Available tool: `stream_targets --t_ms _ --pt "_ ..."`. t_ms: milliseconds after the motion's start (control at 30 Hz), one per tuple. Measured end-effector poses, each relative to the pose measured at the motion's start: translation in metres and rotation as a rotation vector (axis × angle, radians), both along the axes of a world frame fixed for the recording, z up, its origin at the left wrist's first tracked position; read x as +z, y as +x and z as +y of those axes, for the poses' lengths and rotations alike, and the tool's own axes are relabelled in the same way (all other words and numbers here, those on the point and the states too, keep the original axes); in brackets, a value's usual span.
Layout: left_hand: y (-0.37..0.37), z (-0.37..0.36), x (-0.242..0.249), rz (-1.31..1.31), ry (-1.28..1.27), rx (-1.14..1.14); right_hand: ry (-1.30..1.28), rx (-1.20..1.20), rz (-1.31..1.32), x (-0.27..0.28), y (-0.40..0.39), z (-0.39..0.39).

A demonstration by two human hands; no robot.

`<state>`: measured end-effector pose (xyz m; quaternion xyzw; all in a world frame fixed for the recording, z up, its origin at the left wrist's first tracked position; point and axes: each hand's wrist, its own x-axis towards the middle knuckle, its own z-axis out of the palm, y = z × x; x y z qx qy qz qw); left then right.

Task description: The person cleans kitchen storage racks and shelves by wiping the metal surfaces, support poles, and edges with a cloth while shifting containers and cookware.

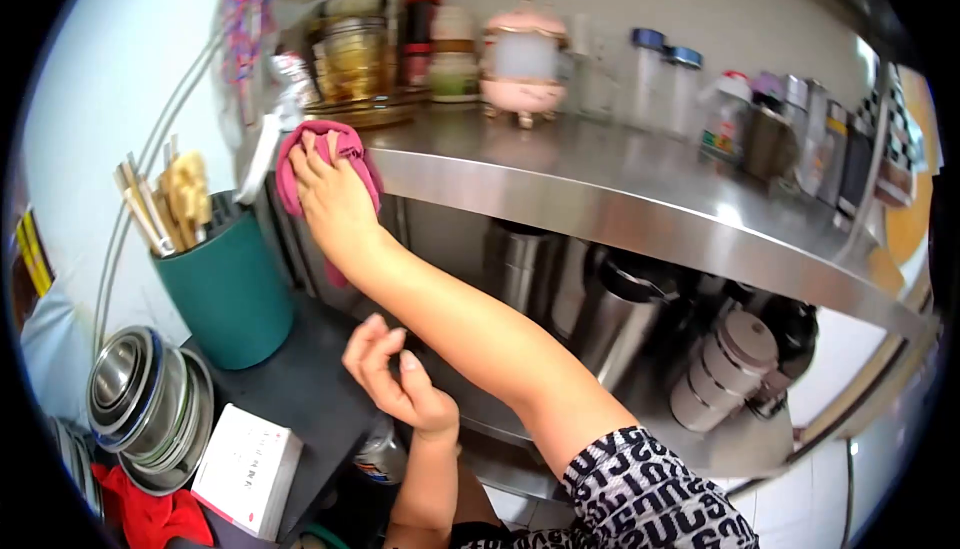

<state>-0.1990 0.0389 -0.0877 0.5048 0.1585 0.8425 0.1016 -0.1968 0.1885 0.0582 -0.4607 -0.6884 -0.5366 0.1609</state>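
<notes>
My right hand (335, 197) presses a folded pink cloth (352, 139) against the left end of the steel shelf's front edge (520, 189). Its fingers are spread over the cloth and grip it, and part of the cloth hangs below. Lower down, my left hand (408, 377) hovers in front of the dark counter with its fingers loosely bent and apart, holding nothing. A glass jar with golden contents (358, 59) stands on the shelf just behind the cloth.
On the shelf stand a pink canister (524, 64), lidded bottles (647, 74) and jars. Beneath it are steel flasks (612, 324) and a stacked food carrier (725, 369). At left are a green utensil holder (228, 289), nested metal bowls (150, 399), a white box (247, 469) and a red cloth (155, 514).
</notes>
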Motion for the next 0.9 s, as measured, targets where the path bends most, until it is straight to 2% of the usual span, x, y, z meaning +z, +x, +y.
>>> stream_targets --t_ms 133,200,267,300,400,467,500,700,900 --pt "0.035 -0.022 0.036 0.051 0.112 0.116 0.126 -0.04 0.071 0.001 0.075 -0.122" --pt "0.054 -0.044 0.058 0.191 0.148 0.128 0.163 -0.006 0.127 -0.001 0.114 -0.177" --pt "0.081 -0.067 0.088 0.334 0.238 0.155 0.232 -0.091 0.132 -0.005 0.148 -0.218" --pt "0.097 -0.08 0.098 0.41 0.272 0.09 0.219 0.005 0.264 -0.006 0.159 -0.24" --pt "0.141 -0.132 0.116 0.574 0.403 0.003 0.386 -0.201 0.181 -0.001 0.219 -0.307" --pt "0.173 -0.176 0.127 0.623 0.44 -0.056 0.432 -0.235 0.201 0.0 0.25 -0.359" --pt "0.189 -0.197 0.13 0.665 0.456 -0.114 0.512 -0.178 0.217 -0.001 0.267 -0.381" --pt "0.291 -0.308 0.135 0.636 0.703 -0.239 0.708 -0.291 0.285 -0.004 0.347 -0.515" --pt "0.382 -0.407 0.142 0.638 0.937 -0.372 0.862 -0.396 0.352 -0.016 0.394 -0.597"
